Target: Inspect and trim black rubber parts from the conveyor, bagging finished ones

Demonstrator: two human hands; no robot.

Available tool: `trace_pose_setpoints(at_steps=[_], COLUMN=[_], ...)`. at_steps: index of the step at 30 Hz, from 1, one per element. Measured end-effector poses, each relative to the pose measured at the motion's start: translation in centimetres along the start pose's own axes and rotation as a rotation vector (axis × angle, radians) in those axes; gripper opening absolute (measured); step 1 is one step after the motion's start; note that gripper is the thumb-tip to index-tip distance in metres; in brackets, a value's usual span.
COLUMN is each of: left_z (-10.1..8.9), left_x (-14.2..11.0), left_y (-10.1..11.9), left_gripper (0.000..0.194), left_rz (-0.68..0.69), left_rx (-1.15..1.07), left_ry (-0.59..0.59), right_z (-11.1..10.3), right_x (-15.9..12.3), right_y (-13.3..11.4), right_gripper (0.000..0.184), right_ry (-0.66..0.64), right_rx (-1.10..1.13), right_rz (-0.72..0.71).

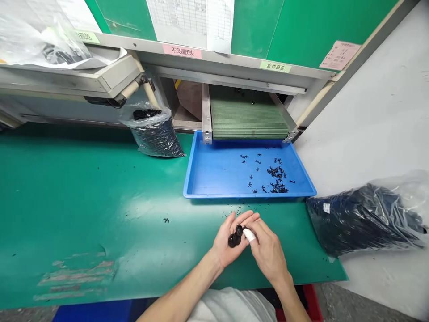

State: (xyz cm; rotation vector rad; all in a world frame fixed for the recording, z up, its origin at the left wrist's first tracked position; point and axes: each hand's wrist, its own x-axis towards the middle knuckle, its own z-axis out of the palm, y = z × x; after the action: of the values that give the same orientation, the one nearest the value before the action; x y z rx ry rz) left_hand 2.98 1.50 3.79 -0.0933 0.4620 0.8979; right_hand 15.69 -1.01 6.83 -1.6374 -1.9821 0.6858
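My left hand (223, 243) is palm up and cupped over the near part of the green table, with a few round black parts (235, 237) lying in it. The parts look ring-like, but their exact kind is too small to tell. Over that palm, my right hand (268, 250) is closed in a pinch, with a white finger cot (249, 235) on its thumb. A small dark bit shows at its fingertips, next to the round parts; the fingers partly hide it. Tiny black scraps lie on the table just beyond both hands.
Beyond my hands a blue tray (214, 179) holds many small black branched pieces (278, 179), below the end of a green conveyor belt (248, 118). Bags of black parts stand at back left (156, 134) and at right (365, 219). A shelf (110, 80) juts out upper left.
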Motion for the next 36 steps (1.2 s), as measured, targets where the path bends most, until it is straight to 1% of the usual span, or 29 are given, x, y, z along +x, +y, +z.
trace_pose_setpoints(at_steps=[2,4,6,9,11,13,15,18,21,24,29,33,36], left_z=[-0.3,-0.8,-1.4,-1.8,-1.9,-1.7,-1.5,-1.3,-1.2,-1.2,-1.2,-1.2,-1.2], left_x=[0.0,0.0,-0.1,-0.3,-0.5,-0.7,-0.9,-1.2,-1.4,-1.6,-1.8,-2.0,-2.1], left_y=[0.1,0.0,0.0,0.3,0.7,1.2,1.6,2.0,2.0,2.0,2.0,2.1,2.1], left_gripper=[0.035,0.024,0.019,0.028,0.03,0.03,0.027,0.026,0.03,0.028,0.024,0.022,0.025], left_rz=[0.014,0.024,0.019,0.011,0.013,0.011,0.02,0.042,0.055,0.078,0.105,0.114,0.101], left_rx=[0.04,0.144,0.263,0.376,0.422,0.45,0.459,0.47,0.496,0.525,0.555,0.577,0.599], left_ry=[0.056,0.123,0.15,0.1,0.061,0.031,0.013,0.009,0.011,0.012,0.015,0.0,0.011], right_z=[-0.1,-0.2,-0.2,-0.3,-0.4,-0.7,-1.1,-1.5,-1.6,-1.4,-1.4,-1.2,-1.1], right_x=[0.2,0.3,0.4,0.4,0.4,0.5,0.5,0.4,0.0,-0.5,-0.7,-0.7,-0.7], right_y=[0.0,0.1,0.3,0.4,0.4,0.5,0.7,1.3,1.6,1.3,0.0,-0.4,-0.4], right_gripper=[0.024,0.023,0.024,0.027,0.027,0.025,0.027,0.036,0.039,0.041,0.032,0.032,0.035], right_ry=[0.038,0.06,0.055,0.013,-0.032,-0.081,-0.116,-0.159,-0.194,-0.159,-0.11,-0.153,-0.153], right_rx=[-0.022,-0.041,-0.051,-0.061,-0.027,0.054,0.135,0.175,0.118,0.021,-0.175,-0.29,-0.359], right_rz=[0.001,0.005,-0.016,-0.079,-0.084,-0.045,-0.016,-0.051,-0.049,0.012,-0.096,-0.137,-0.169])
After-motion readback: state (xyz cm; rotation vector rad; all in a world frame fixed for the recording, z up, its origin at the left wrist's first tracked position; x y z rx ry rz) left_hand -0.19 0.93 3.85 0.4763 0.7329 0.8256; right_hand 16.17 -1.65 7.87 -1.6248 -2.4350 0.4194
